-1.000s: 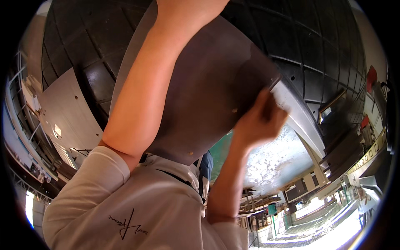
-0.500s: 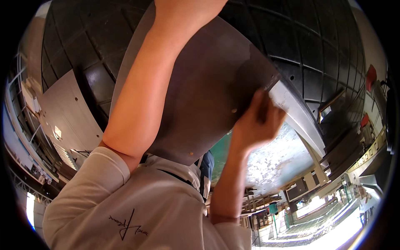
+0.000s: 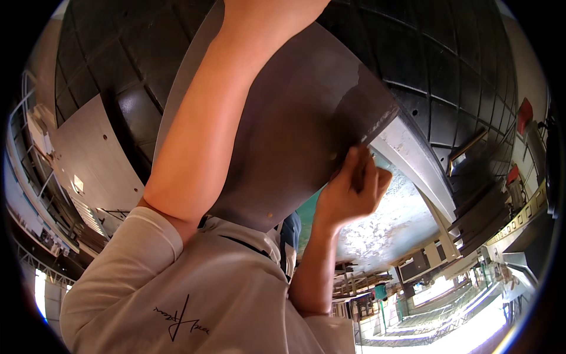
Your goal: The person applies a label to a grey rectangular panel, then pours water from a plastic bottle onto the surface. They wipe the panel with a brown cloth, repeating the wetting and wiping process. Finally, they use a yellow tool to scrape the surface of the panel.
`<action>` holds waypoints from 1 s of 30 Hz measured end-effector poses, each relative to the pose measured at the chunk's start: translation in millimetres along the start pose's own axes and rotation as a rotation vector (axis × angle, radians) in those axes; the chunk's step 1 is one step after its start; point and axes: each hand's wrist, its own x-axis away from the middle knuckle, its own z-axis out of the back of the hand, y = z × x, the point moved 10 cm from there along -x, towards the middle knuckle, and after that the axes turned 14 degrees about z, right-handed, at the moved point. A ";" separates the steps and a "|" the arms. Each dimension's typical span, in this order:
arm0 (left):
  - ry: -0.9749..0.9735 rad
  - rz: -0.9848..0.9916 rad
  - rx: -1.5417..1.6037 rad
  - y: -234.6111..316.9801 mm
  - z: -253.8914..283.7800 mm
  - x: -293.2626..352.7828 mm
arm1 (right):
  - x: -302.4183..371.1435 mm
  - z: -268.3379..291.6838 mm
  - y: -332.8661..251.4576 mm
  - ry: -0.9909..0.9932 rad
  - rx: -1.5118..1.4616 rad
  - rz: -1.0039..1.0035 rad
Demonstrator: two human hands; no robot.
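A large dark grey-brown sheet panel (image 3: 295, 118) lies before me, its near corner close to my waist. My left arm reaches across it, and my left hand (image 3: 274, 12) is cut off by the top of the view, so its fingers are hidden. At the panel's right edge is my right hand (image 3: 354, 189), its fingers curled and closed with thumb and forefinger at the edge. Whatever they pinch is too small or hidden to name. Whitish marks and a patch of different sheen show on the panel just beyond those fingers.
Beneath the panel is a black surface with grid grooves (image 3: 424, 65). Another grey sheet with small holes (image 3: 88, 153) lies at the left. A pale metal rail (image 3: 418, 165) runs along the right, beside a shiny greenish floor (image 3: 383, 218). Red objects (image 3: 524, 116) stand far right.
My right hand has slid toward me and slightly left along the panel's edge, uncovering more of the whitish marks. The left arm has barely moved.
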 end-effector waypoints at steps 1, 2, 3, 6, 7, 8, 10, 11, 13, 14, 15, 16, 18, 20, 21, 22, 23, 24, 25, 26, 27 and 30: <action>0.001 -0.011 0.004 -1.3 -0.5 0.2 | -4.3 -2.1 6.4 0.005 -0.001 0.020; 0.003 -0.021 0.009 -1.9 -0.6 -0.4 | -16.8 -6.8 16.8 0.009 -0.001 0.039; -0.006 -0.013 0.009 -4.6 -1.0 1.3 | -49.5 -11.7 12.2 0.020 0.130 0.078; -0.005 -0.113 0.050 2.5 -0.6 1.3 | -64.2 -10.7 8.5 0.079 0.077 0.062; 0.004 -0.079 0.030 -1.3 1.0 2.5 | -32.3 -8.1 7.8 0.019 0.055 0.058; 0.009 -0.058 0.015 -3.5 0.0 -0.3 | -24.1 -10.5 8.5 0.011 0.022 0.050; 0.023 -0.069 0.008 -1.7 -0.3 -2.4 | -17.6 -10.0 -1.8 -0.007 -0.017 0.024; 0.032 -0.078 0.000 -0.7 1.0 -0.1 | -47.2 -17.8 7.5 0.034 0.018 0.004; 0.018 -0.073 0.008 -0.7 0.0 0.8 | -66.5 -18.8 4.6 0.048 0.067 -0.049; 0.007 -0.073 0.016 -0.9 -0.9 1.9 | -53.7 -15.6 5.6 0.007 0.085 -0.091; 0.008 -0.080 0.042 -0.7 -0.5 3.2 | -20.2 -7.5 8.4 -0.010 0.072 -0.035; 0.022 -0.080 0.040 0.8 2.2 3.3 | -13.9 -9.3 12.3 -0.009 0.024 -0.052; -0.013 -0.034 -0.012 0.7 -3.6 3.5 | -9.3 -4.7 10.8 -0.004 -0.026 -0.099; 0.011 -0.068 -0.026 8.0 15.5 0.8 | -70.2 -15.5 -0.3 0.083 0.066 0.063; -0.006 -0.088 -0.018 9.9 7.7 -0.6 | -73.8 -18.3 3.6 0.124 -0.038 -0.012; -0.025 -0.090 -0.017 8.6 1.0 4.9 | -48.9 -8.7 5.7 0.132 -0.027 -0.019; -0.018 -0.039 -0.011 2.9 -1.7 1.4 | -10.9 -2.0 12.7 0.054 -0.036 -0.085; -0.021 0.015 -0.012 -3.1 -3.7 2.2 | 3.4 -2.6 8.3 -0.027 -0.044 -0.162; -0.031 0.017 -0.006 -0.3 -4.0 3.5 | -9.0 -3.5 11.9 0.010 -0.043 -0.099; -0.033 0.013 -0.012 -2.0 -4.2 0.5 | -27.7 -7.8 15.0 0.038 -0.046 -0.024; -0.011 -0.054 -0.012 2.6 -1.6 -3.3 | -53.2 -16.8 11.0 0.068 -0.057 0.053; -0.008 -0.075 -0.012 3.4 -1.3 -2.9 | -38.3 -10.0 13.8 -0.058 0.116 0.020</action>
